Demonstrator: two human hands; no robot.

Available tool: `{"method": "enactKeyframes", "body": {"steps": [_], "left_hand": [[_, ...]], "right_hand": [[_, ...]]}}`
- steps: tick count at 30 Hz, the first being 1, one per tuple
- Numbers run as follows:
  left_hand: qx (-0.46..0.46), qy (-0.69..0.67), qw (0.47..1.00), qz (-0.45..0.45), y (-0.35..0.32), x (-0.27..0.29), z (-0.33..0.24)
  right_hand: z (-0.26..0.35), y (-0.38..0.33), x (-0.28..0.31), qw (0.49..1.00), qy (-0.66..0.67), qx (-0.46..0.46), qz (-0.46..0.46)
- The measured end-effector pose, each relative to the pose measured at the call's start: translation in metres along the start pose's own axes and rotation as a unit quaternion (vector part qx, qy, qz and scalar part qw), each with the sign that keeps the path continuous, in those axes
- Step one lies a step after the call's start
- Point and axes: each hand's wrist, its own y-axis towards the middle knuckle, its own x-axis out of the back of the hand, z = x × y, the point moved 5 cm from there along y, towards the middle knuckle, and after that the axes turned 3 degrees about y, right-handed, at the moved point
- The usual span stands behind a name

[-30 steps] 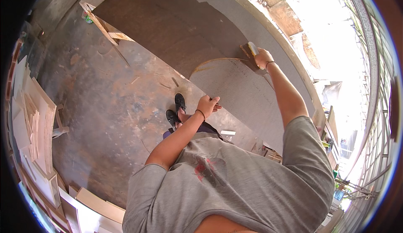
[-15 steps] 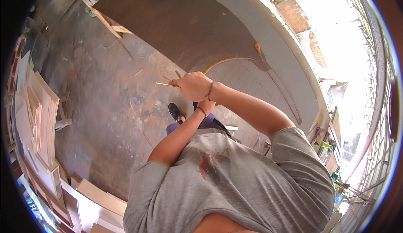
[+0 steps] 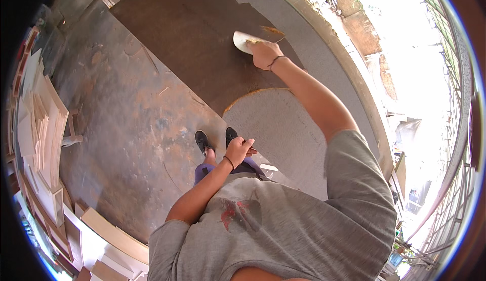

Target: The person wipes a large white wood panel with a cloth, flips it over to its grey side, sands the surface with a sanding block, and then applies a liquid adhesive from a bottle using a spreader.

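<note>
Over the far part of a large grey sheet, my right hand is closed around a flat, pale spreader with a rounded edge. A brown, wet-looking coating covers much of the sheet. One yellowish-brown ridge bounds the coating on the near side, and a shorter yellowish streak lies just beyond my right hand. Close to my body, my left hand has curled fingers with the thumb pointing outward. Something dark shows at its fingertips, too small to name.
Stacked boards and panels stand along the left, with more boards at the lower left. The stained floor has thin offcuts on it. My shoes are beside the sheet's near edge. A metal grille runs along the right.
My right hand has swung away from my body, far over the sheet, with the spreader now face-on. The hands have separated; my left hand is lower and in plain view. The coating's ridge has shifted.
</note>
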Motion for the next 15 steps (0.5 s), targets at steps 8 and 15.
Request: {"method": "enactKeyframes", "body": {"steps": [8,15], "left_hand": [[-0.03,-0.021,0.998,-0.052,0.002,-0.011,0.005],[-0.045,-0.063,0.99,-0.114,-0.003,-0.014,0.016]], "right_hand": [[-0.089,0.065,0.065,0.997,0.008,0.075,0.027],[-0.097,0.04,0.032,0.987,0.035,0.064,0.141]]}}
